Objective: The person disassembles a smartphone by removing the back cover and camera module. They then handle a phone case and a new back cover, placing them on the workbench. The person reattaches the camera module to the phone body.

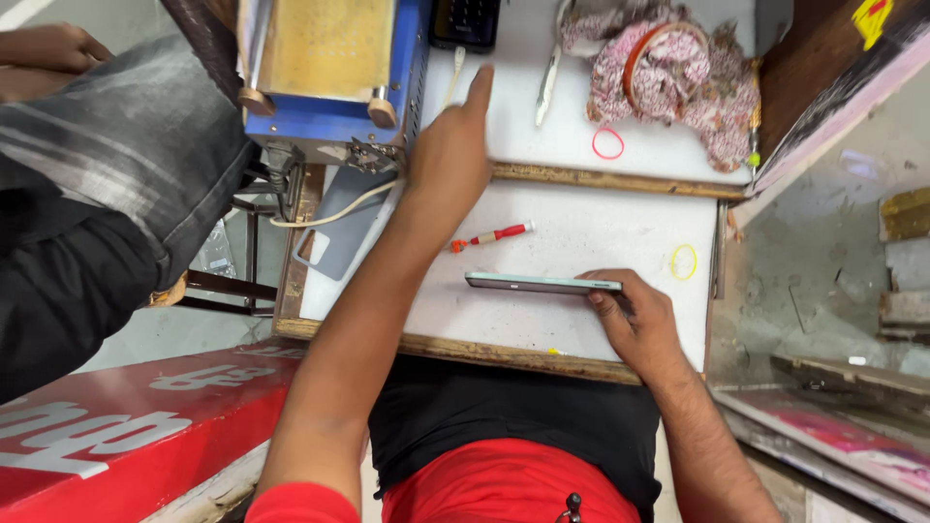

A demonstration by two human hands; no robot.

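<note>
Phone (pixel 542 283) nearest the body, standing on its long edge on the white board (pixel 581 329), close to the front rim. Pinching it at its right end with the right hand (pixel 635 320): thumb on the near face, fingers curled round the far one, closed firmly enough to be keeping it upright. Judging the work as barely begun: seeing the phone in one piece, no back or screen lifted, no loose parts or screws lying about.

Moving a little farther out, finding a red and white screwdriver (pixel 494 234) lying flat just beyond the phone, touched by neither hand and so not yet taken up. Noting a yellow rubber band (pixel 683 261) near the board's right edge, and a grey phone cover (pixel 334 228) at its left edge, partly under the forearm.

Reaching past all this with the left hand (pixel 450 155): palm down, fingers loose and spread, index stretched forward, gripping nothing. Pointing beside a white cable (pixel 455 73) next to a blue machine (pixel 329 68) on the far shelf; not being able to tell whether the fingertip is touching.

Seeing, farthest off, a metal tool (pixel 549 82), a pink rubber band (pixel 607 143) and a flowered cloth (pixel 678 77), all untouched. Sitting off to the left, another person in grey jeans (pixel 116 155).
</note>
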